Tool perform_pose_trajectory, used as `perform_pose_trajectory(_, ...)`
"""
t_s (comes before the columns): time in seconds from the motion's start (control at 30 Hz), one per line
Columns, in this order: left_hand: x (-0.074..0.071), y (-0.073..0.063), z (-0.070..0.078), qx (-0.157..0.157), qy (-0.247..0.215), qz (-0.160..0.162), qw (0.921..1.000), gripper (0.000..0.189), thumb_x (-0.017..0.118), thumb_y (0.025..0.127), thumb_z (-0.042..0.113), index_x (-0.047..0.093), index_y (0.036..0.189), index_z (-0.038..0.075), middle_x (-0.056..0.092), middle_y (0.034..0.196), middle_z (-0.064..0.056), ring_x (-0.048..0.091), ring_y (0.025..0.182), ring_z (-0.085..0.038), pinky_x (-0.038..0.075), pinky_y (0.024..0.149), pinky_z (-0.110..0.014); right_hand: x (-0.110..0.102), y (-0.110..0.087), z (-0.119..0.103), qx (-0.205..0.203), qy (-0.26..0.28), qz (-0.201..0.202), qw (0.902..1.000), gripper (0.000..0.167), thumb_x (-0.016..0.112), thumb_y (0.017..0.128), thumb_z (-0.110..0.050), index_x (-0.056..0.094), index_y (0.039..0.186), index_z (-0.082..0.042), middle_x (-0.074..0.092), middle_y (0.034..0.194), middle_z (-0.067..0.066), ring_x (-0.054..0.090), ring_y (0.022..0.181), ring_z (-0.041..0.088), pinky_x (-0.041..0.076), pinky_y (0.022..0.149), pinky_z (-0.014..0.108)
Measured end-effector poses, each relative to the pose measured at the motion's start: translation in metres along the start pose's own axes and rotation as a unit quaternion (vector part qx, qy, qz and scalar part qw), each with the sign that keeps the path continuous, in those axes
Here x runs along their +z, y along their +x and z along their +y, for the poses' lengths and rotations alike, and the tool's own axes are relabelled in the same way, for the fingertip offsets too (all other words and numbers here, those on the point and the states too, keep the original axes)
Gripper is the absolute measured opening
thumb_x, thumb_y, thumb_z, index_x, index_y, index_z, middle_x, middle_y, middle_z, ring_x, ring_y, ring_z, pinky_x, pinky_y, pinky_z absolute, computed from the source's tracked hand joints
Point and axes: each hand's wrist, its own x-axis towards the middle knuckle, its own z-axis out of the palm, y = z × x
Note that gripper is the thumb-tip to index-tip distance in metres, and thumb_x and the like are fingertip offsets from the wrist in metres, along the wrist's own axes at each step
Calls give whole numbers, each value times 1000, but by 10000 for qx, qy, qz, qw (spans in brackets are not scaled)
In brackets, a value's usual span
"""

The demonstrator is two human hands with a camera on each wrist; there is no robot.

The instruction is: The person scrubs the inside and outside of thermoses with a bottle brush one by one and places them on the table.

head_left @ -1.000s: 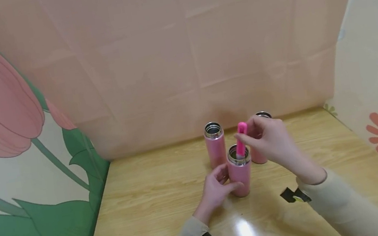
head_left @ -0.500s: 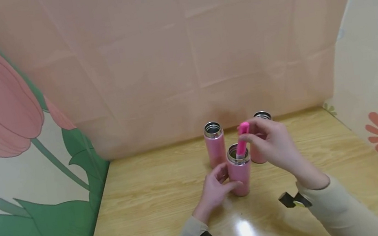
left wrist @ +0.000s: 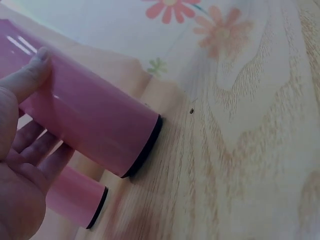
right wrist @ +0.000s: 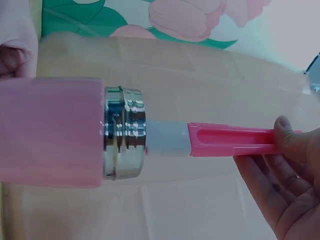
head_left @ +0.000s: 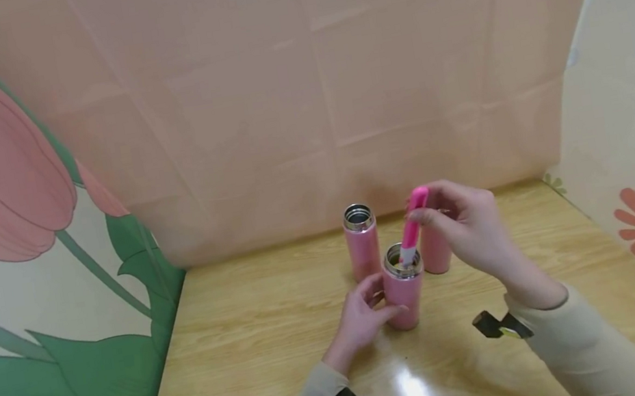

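Observation:
In the head view, my left hand (head_left: pixel 360 321) holds a pink thermos flask (head_left: pixel 405 302) upright on the wooden table, thumb on its near side. My right hand (head_left: pixel 473 229) pinches the pink handle of what looks like a bottle brush (head_left: pixel 415 223), tilted to the right. Its white part (right wrist: pixel 168 138) enters the flask's open steel mouth (right wrist: pixel 125 133) in the right wrist view; whatever lies deeper is hidden inside. The left wrist view has the thumb (left wrist: pixel 34 71) on the pink wall, above the flask's black base (left wrist: pixel 145 150).
Behind the held flask stands a second open pink flask (head_left: pixel 364 253), left of it. A third pink flask (head_left: pixel 436 252) stands to the right, partly covered by my right hand. A peach sheet (head_left: pixel 243 120) hangs at the table's (head_left: pixel 241 348) back edge; flowered panels flank both sides.
My right hand has risen and moved slightly right, drawing the bottle brush partly up, so more of its white part shows above the mouth. The left hand and the flasks have stayed put.

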Motion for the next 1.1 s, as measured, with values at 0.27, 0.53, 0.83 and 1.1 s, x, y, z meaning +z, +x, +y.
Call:
perform_pose_trajectory(0.27, -7, -4, 3, 104, 355, -129, 9992, 65, 90, 88, 15, 64, 148, 18, 68, 142, 2, 63, 131, -20, 49, 113, -38, -15, -2, 3, 363, 206, 441, 9982, 20, 77, 92, 13, 75, 109, 3, 78, 98, 5, 73, 85, 10, 59, 76, 16)
perform_pose_trajectory(0.53, -14, -8, 9, 659, 479, -41, 9967, 69, 89, 90, 16, 61, 153, 19, 62, 148, 4, 58, 137, -18, 46, 116, -37, -28, -11, 8, 1029, 1360, 969, 9806, 19, 72, 97, 9, 69, 115, 12, 76, 99, 6, 75, 85, 13, 63, 80, 24)
perform_pose_trajectory(0.83, -24, -11, 17, 772, 744, 132, 9941, 71, 93, 86, 21, 63, 151, 19, 65, 145, 8, 61, 133, -20, 51, 111, -41, -34, -24, 20, 1547, 2370, 1687, 9442, 20, 73, 98, 6, 69, 117, 12, 77, 101, 14, 78, 89, 19, 63, 82, 31)
perform_pose_trajectory(1.1, -36, -16, 20, 636, 807, 125, 9946, 67, 95, 84, 20, 68, 144, 27, 67, 142, 8, 65, 130, -19, 49, 112, -43, -31, -42, 29, 1720, 2831, 2266, 9159, 24, 73, 97, 6, 66, 116, 19, 74, 99, 19, 77, 85, 22, 63, 79, 38)
